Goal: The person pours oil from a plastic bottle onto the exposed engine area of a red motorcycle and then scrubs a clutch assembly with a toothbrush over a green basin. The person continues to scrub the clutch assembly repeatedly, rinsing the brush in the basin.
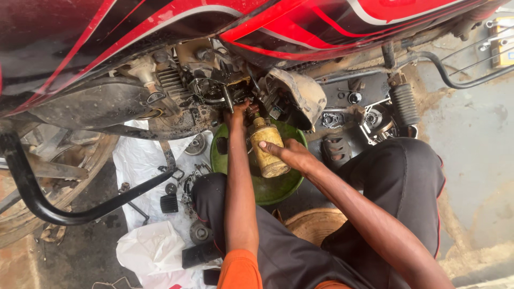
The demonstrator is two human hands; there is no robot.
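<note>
A red and black motorcycle (300, 27) fills the top of the head view, its dirty engine (214, 91) opened up below the tank. My left hand (237, 113) reaches into the engine and is closed on a small metal part there. My right hand (289, 154) grips a grimy yellow bottle (266, 147), tilted with its neck toward the engine. Beneath both hands sits a green basin (273, 187).
A white plastic sheet (139, 160) on the ground at left carries several loose engine parts and bolts. A black crash bar (32, 192) curves at far left by the wheel. My dark-trousered knees (396, 176) bracket the basin. A footpeg (336, 151) and spring (405, 104) lie right.
</note>
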